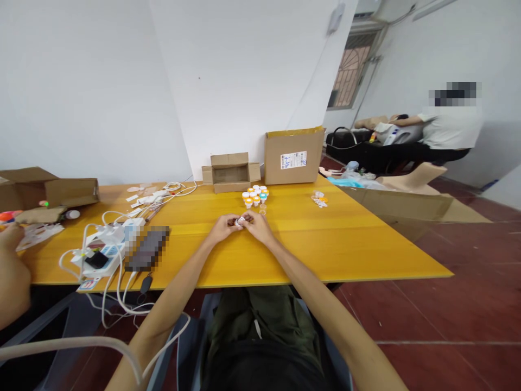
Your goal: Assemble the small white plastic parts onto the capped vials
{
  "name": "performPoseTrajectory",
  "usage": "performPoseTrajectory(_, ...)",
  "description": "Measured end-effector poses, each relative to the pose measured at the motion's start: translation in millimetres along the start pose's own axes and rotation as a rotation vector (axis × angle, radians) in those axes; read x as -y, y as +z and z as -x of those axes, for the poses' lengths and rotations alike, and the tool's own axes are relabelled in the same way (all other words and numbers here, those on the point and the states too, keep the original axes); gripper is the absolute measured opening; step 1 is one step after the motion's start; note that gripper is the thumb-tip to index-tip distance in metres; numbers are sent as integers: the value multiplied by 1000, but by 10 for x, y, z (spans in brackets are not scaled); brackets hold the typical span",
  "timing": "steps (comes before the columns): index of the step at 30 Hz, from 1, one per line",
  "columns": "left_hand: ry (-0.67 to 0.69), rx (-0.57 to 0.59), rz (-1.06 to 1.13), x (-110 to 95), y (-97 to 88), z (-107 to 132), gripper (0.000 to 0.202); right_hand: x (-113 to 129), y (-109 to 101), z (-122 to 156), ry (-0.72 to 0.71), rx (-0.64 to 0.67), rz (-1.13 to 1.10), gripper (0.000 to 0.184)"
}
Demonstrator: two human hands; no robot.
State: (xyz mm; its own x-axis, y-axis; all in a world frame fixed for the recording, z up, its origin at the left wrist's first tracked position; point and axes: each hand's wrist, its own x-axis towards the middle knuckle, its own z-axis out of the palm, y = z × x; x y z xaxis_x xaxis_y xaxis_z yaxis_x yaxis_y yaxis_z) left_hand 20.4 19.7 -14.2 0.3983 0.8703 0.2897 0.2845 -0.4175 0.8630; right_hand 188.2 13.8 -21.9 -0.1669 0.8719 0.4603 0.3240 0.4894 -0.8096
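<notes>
Over the middle of the table (337,244), my left hand (223,227) and my right hand (256,224) meet around a small white round cap (240,221) with dark marks on it. The fingers of both hands are closed on it, and they hide part of its shape. Just beyond the hands stands a cluster of small jars (255,196) with white, orange and blue lids. A small clear cup (262,209) is close to my right fingertips, apart from the cluster.
An open carton (230,176) and a larger closed carton (295,160) stand against the wall. Clear and orange pieces (320,199) lie at right. Leftward are a power strip (109,255) with white cables, a dark phone-like slab (147,248) and another person's arm (12,271). A person (451,125) sits far right.
</notes>
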Motion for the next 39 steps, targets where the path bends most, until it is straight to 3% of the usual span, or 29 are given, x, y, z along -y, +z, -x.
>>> performPoseTrajectory(17, 17, -54, -26, 18, 4, 8, 22, 34, 4, 12, -57, 19, -25, 9)
performPoseTrajectory(24, 35, -132, -77, -24, -9, 6, 20, -29, -3, -13, -42, 0, -82, 12)
performPoseTrajectory(29, 1, -175, -28, -45, -33, 4, 24, -109, -20, -53, 93, -59, -248, 12)
performPoseTrajectory(35, -16, -205, 55, -100, -24, 24, 30, -95, -5, -24, 264, 71, -594, 23)
performPoseTrajectory(39, -16, -198, 111, -105, -9, 24, 33, -52, -7, -7, 328, 84, -713, 24)
